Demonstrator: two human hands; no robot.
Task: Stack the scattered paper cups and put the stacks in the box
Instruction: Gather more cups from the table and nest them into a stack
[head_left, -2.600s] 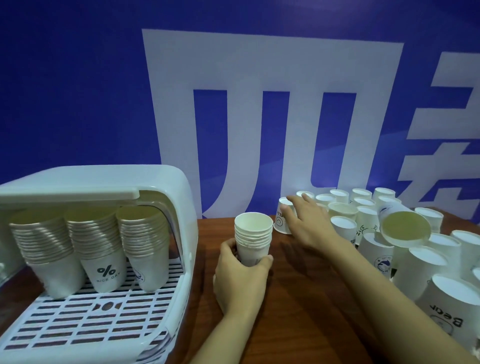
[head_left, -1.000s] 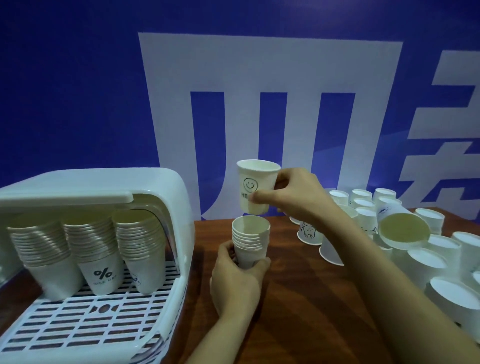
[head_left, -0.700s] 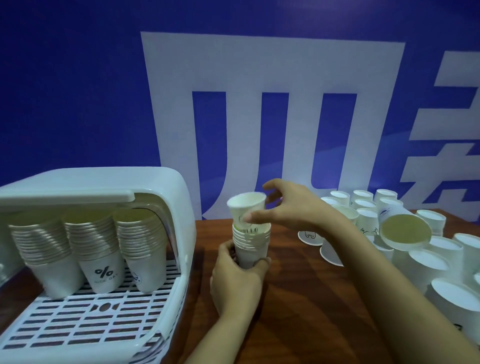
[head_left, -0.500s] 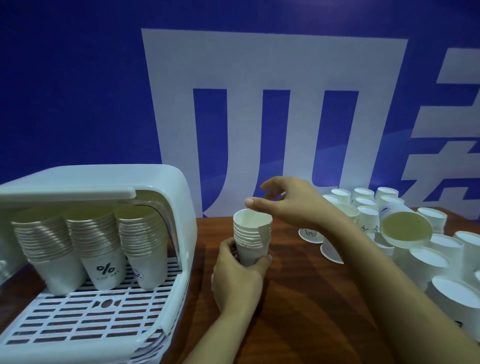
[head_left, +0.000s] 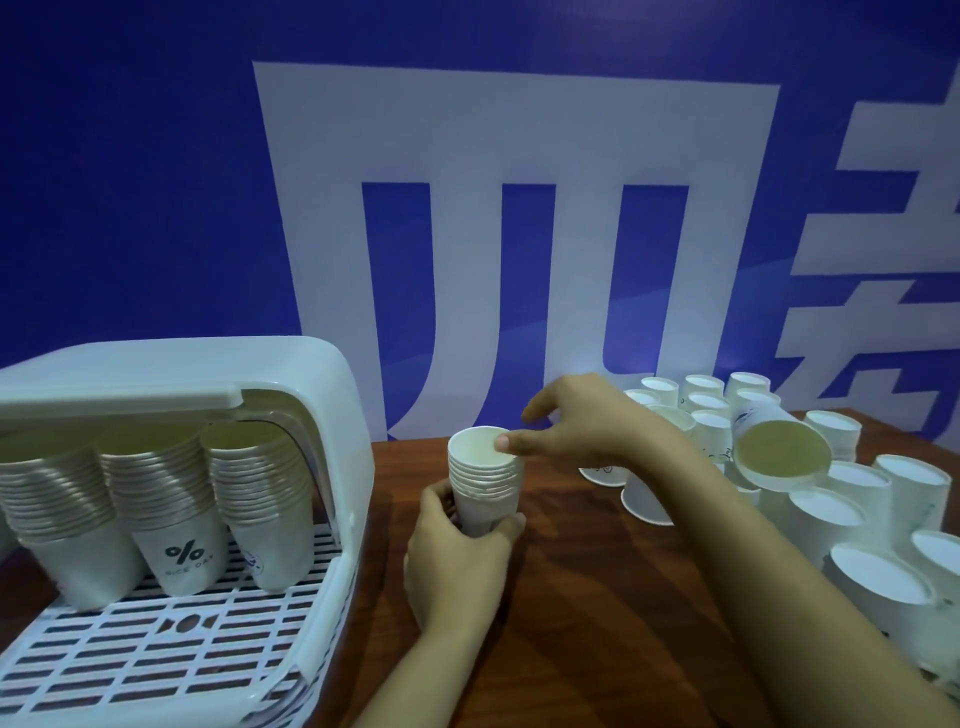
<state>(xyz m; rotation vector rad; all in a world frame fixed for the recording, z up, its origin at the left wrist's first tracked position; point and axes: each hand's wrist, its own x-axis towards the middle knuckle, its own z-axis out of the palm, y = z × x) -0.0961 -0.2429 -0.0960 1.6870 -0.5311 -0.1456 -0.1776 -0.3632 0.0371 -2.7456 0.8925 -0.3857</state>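
Left hand: the left hand (head_left: 457, 558) wraps its fingers and thumb round the lower part of the cup stack (head_left: 485, 486), which stands upright on the table (head_left: 597, 597).
Right hand: the right hand (head_left: 582, 421) hovers at the rim of the stack's top cup, fingers loosely spread and holding nothing; the thumb tip lies at the rim on the right hand's near side, though real contact cannot be told.
Cup stack: white paper cups nested mouth up, with many rims showing one above another; it sits directly above the left hand and just left of the right hand.
Scattered cups: the loose cups (head_left: 852, 499) crowd the table to the right of the right hand and along its forearm, most of them upside down with white bases up.
Tilted cup: one tilted cup (head_left: 782, 449) rests on top of the others, just beyond the right forearm, its open mouth turned toward the camera.
Box: the white box (head_left: 171, 374), lid raised, stands well left of the left hand, with a slotted floor.
Stacks in box: three stored stacks (head_left: 156, 499) stand side by side at the back of the box, mouths up; the middle one bears a percent sign.
Backdrop: a blue wall (head_left: 130, 182) with large white characters rises behind both hands.
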